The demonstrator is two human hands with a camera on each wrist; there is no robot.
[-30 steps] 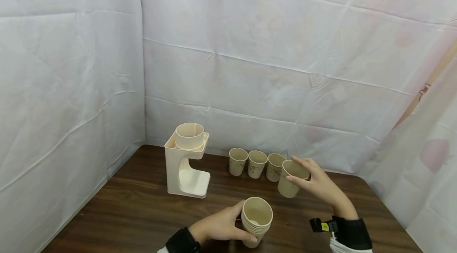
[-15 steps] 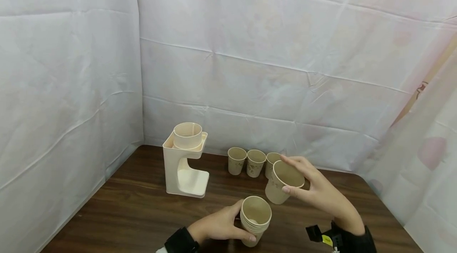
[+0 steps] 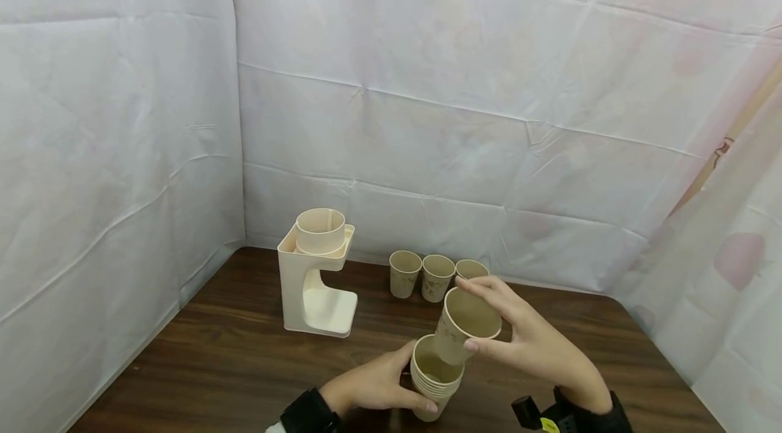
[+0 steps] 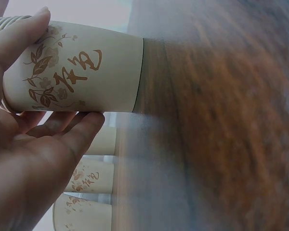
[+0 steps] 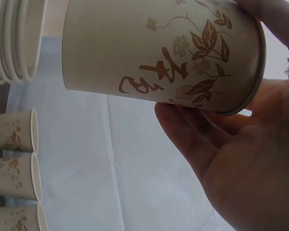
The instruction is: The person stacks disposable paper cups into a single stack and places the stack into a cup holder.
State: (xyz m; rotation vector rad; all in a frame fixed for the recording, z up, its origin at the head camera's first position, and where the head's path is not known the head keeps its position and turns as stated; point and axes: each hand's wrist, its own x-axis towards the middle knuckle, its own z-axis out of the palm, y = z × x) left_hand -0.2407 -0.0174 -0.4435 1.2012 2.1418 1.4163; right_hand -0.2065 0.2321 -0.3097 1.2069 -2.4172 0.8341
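Note:
A stack of nested beige paper cups [image 3: 435,389] stands on the table near its front, and my left hand [image 3: 379,382] grips it round the side with thumb and fingers. In the left wrist view the outer cup [image 4: 82,72] shows a brown leaf-and-flower print with characters. My right hand [image 3: 519,338] holds a single paper cup [image 3: 470,317] near its rim, tilted over the stack's mouth. In the right wrist view this cup's base [image 5: 65,45] is apart from the stacked rims [image 5: 19,41].
Behind stand several paper cups in a row: a left one [image 3: 404,275], a middle one [image 3: 437,279] and a right one [image 3: 472,269] partly hidden by my right hand. A cream cup-holder stand [image 3: 296,290] with a round holder [image 3: 320,233] is at left on the wooden table [image 3: 201,365].
My right hand has carried its cup left and toward me, from beside the back row to above the stack. The left hand and stack have stayed in place.

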